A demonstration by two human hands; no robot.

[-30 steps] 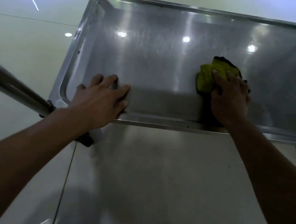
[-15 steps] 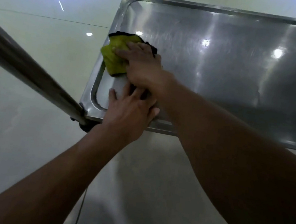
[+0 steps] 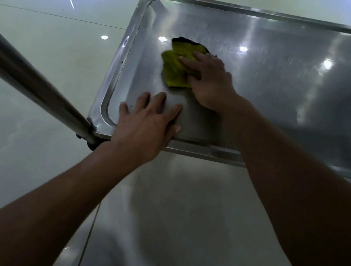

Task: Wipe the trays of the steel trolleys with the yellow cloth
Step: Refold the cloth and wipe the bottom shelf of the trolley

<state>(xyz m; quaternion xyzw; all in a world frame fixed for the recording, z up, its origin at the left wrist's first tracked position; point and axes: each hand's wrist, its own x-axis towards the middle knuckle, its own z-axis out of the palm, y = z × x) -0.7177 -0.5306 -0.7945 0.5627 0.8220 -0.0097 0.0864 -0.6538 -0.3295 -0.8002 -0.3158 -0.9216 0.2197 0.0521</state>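
Mid-wipe: right hand (image 3: 210,81) presses the yellow cloth (image 3: 176,70) flat-fingered on the tray (image 3: 291,58) near its left edge, left hand (image 3: 146,126) lies released, fingers straight, bracing the near-left corner; right-hand stretch seemingly unwiped, progress otherwise unclear.

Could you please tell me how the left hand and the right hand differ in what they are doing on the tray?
The left hand lies bare at the near edge of the tray; the right hand presses the yellow cloth farther in. Left fingers spread; right fingers lie closer together. Both rest flat, palm down.
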